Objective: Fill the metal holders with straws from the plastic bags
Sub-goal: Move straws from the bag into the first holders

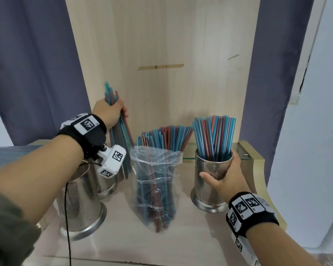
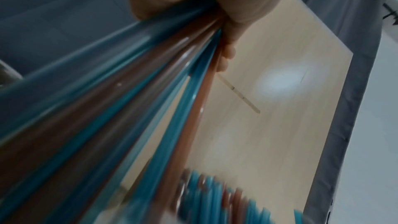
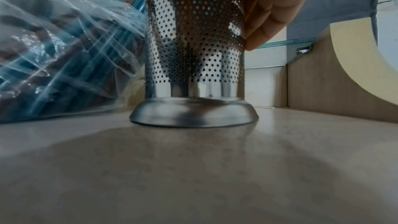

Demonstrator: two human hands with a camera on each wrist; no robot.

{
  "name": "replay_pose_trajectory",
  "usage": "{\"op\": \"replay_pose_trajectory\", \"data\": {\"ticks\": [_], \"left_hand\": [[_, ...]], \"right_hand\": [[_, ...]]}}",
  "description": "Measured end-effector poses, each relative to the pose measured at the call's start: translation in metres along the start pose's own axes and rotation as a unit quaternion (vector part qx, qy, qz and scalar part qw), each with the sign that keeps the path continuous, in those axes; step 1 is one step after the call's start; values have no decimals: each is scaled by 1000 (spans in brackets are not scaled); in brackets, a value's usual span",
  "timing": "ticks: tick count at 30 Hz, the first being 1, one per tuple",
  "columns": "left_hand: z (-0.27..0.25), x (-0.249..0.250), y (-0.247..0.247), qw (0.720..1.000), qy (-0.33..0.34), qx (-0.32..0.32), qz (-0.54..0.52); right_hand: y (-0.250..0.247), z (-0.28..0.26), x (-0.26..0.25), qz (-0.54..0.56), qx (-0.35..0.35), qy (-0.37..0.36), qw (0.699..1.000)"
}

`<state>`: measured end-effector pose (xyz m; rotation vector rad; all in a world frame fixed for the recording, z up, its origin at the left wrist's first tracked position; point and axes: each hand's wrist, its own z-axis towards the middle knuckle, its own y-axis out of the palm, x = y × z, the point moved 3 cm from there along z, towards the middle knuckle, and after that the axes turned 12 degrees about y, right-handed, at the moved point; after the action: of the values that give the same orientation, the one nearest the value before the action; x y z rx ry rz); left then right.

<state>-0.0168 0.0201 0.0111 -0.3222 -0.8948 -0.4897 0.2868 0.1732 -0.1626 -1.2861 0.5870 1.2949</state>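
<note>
a bundle (image 1: 121, 131) is clutched in the left grip (image 1: 109, 112); it should be lowered straight into the holder (image 1: 104, 181) below, while the right grip (image 1: 226, 177) clasps the full holder (image 1: 210, 181).

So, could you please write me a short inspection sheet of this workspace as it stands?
Surface: pale counter, holders and bag standing on it.
Job's things: right holder packed with blue and red straws; plastic bag upright, open, still full; two left holders, contents hidden by the arm.
Clutter: nothing seen.
Grippers: left hand grips a raised straw bundle; right hand holds the right holder's wall.
Cables: black cable hangs from the left wrist camera across a left holder.
Surroundings: wooden back panel, blue-grey curtains either side.
</note>
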Motion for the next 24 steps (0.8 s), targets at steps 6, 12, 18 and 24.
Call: {"op": "replay_pose_trajectory", "data": {"ticks": [6, 12, 18, 24], "left_hand": [[35, 37, -22, 993, 63, 75, -65], [56, 85, -42, 961, 79, 125, -235], [22, 126, 2, 931, 54, 2, -361], [-16, 126, 89, 921, 26, -10, -388]], "right_hand": [[0, -1, -1, 3, -3, -1, 1000], [0, -1, 0, 3, -2, -3, 1000], [0, 0, 2, 1, -9, 10, 1000], [0, 0, 2, -5, -12, 19, 1000]]}}
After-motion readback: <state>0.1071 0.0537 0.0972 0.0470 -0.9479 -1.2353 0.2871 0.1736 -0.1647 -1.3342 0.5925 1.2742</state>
